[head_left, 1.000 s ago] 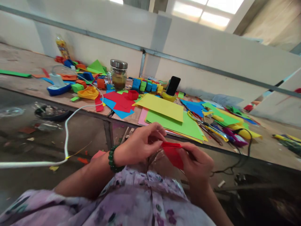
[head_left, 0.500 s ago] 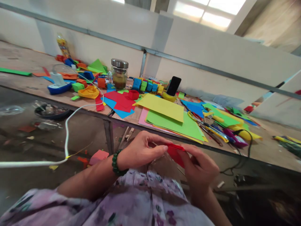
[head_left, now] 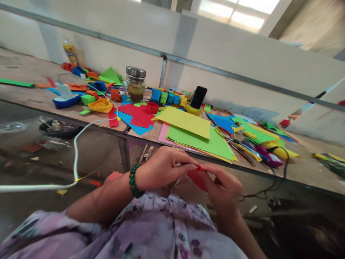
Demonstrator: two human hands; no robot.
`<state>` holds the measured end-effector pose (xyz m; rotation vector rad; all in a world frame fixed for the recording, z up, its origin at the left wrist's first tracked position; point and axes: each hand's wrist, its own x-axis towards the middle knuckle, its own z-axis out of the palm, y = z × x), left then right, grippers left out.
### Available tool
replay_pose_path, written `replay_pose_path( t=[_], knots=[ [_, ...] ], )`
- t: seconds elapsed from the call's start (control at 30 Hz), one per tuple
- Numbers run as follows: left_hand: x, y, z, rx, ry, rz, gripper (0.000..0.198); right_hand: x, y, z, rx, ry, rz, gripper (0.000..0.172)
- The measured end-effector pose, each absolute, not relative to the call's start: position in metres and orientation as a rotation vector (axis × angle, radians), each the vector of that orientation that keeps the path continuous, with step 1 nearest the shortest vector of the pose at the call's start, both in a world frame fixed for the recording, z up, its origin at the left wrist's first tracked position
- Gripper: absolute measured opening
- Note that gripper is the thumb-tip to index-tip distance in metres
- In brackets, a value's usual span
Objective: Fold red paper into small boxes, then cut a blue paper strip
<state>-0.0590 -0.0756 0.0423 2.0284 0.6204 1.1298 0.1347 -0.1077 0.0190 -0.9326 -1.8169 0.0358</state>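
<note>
Between my two hands, in front of my lap, is a small piece of red paper (head_left: 198, 180). My left hand (head_left: 165, 167), with a green bead bracelet (head_left: 133, 181) at its wrist, pinches the paper's top edge between thumb and fingers. From the other side my right hand (head_left: 225, 185) grips the same paper, thumb and fingertips closed on it. The fingertips of both hands nearly meet at the top edge, and much of the paper is hidden behind them. Just beyond, at the table edge, lie yellow (head_left: 185, 122) and green sheets (head_left: 215, 144).
A lidded glass mug (head_left: 135, 84), a phone (head_left: 198, 97) on a yellow stand and small folded paper boxes (head_left: 169, 97) stand at the back. Scissors (head_left: 222, 132) and a yellow cutter (head_left: 249, 153) lie right. A white cable (head_left: 76, 151) hangs off the table's left part.
Both hands have drawn closer together at the red paper's top edge. Less of the red shows between them, and my right hand has shifted slightly left.
</note>
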Motion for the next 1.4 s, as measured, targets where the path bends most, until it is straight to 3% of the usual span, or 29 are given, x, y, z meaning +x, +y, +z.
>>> replay_pose_path(
  t=[0.8, 1.03, 1.4],
  knots=[
    [-0.057, -0.076, 0.036, 2.246, 0.679, 1.18, 0.018, 0.131, -0.109, 0.028, -1.098, -1.908, 0.161, 0.008],
    [-0.057, -0.079, 0.033, 2.236, 0.703, 1.14, 0.051, 0.134, -0.108, 0.028, -1.102, -1.921, 0.155, 0.008],
    [-0.054, -0.079, 0.027, 2.261, 0.73, 1.068, 0.06, 0.14, -0.107, 0.029, -1.162, -1.947, 0.387, 0.008]
  ],
)
